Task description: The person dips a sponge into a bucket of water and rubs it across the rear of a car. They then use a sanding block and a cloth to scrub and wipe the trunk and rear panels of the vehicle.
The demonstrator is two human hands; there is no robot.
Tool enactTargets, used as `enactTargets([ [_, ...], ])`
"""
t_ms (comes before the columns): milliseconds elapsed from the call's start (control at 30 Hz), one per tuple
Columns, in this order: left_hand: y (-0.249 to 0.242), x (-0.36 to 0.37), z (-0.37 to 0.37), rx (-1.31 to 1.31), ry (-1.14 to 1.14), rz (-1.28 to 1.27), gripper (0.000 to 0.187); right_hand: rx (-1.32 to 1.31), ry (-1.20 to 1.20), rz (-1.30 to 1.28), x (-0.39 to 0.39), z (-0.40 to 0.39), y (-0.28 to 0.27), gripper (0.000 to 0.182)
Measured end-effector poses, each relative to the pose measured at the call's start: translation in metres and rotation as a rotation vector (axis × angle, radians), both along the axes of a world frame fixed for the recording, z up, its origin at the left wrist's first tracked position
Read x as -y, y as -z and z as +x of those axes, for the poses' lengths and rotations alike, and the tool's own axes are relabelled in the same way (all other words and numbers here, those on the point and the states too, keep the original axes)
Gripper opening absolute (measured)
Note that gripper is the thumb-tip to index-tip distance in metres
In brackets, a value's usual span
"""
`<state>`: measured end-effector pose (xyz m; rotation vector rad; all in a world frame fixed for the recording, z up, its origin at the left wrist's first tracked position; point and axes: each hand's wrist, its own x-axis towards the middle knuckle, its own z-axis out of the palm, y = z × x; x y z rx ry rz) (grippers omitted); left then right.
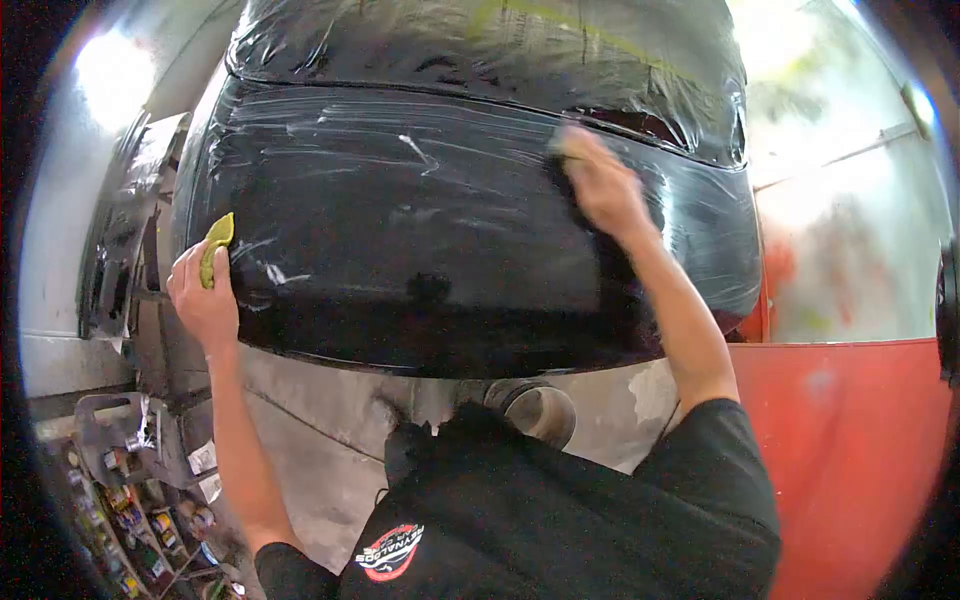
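Observation:
A glossy black car panel [400, 220] spreads out in front of me, with white streaks and a few pale smears on it. At its left edge my left hand [207, 300] grips a yellow-green cloth [218, 240], part of which sticks up past the thumb. My right hand [605, 185] is at the upper right of the panel, arm stretched out, blurred by motion. Something pale shows at its fingertips, over a dark patch; its kind is too smeared to make out.
Wrinkled plastic sheeting [480, 40] covers the car beyond the panel. A red panel [840, 450] stands at the right. At lower left are a grey plastic seat-like piece [110, 440] and a rack of bottles and cans [140, 530]. A round duct-like opening [540, 412] lies below the panel.

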<state>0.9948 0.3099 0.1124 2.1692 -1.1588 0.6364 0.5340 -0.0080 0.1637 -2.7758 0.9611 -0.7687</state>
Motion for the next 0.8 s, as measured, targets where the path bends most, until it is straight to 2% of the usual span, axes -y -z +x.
enactTargets([
  [33, 0.0, -0.001, 0.0, 0.005, -0.005, 0.009, 0.027, 0.008, 0.104, -0.021, 0.017, -0.05, 0.011, 0.035],
  [100, -0.005, 0.002, -0.002, 0.013, 0.023, -0.001, 0.027, 0.03, 0.378, 0.12, 0.021, -0.095, 0.005, 0.038],
  [200, -0.008, 0.001, -0.008, 0.017, 0.025, -0.026, 0.026, -0.023, 0.273, 0.003, 0.018, -0.073, 0.02, 0.041],
  [267, -0.011, -0.002, -0.012, 0.008, -0.004, -0.043, 0.025, -0.164, -0.065, -0.058, -0.014, 0.004, 0.003, 0.044],
  [300, -0.012, -0.001, -0.012, -0.003, -0.004, -0.05, 0.025, -0.158, -0.241, 0.011, -0.029, 0.055, -0.002, 0.047],
  [333, -0.012, -0.002, -0.012, -0.009, -0.008, -0.05, 0.025, -0.161, -0.401, -0.091, -0.04, 0.113, 0.001, 0.049],
  [400, -0.008, -0.001, -0.005, 0.012, -0.002, -0.06, 0.025, -0.1, -0.636, -0.189, -0.05, 0.219, -0.004, 0.037],
  [500, -0.003, -0.001, -0.002, 0.028, -0.039, -0.049, 0.025, -0.298, -0.68, -0.205, -0.039, 0.299, 0.002, 0.041],
  [567, -0.003, -0.007, -0.003, 0.042, -0.059, -0.044, 0.025, -0.072, -0.727, -0.242, -0.048, 0.261, 0.002, 0.032],
  [633, -0.002, -0.002, -0.008, 0.062, -0.068, -0.065, 0.025, -0.108, -0.711, -0.172, -0.052, 0.175, -0.011, 0.039],
  [667, -0.001, 0.0, -0.008, 0.057, -0.069, -0.073, 0.025, -0.249, -0.732, -0.186, -0.048, 0.122, -0.016, 0.047],
  [700, 0.001, 0.001, -0.005, 0.053, -0.074, -0.088, 0.025, -0.283, -0.585, 0.01, -0.045, 0.063, -0.011, 0.051],
  [733, 0.003, 0.0, -0.004, 0.045, -0.088, -0.098, 0.025, -0.243, -0.611, 0.019, -0.035, 0.007, -0.003, 0.056],
  [800, -0.003, 0.0, -0.008, -0.007, -0.093, -0.071, 0.027, -0.322, -0.469, 0.019, -0.044, -0.062, -0.001, 0.061],
])
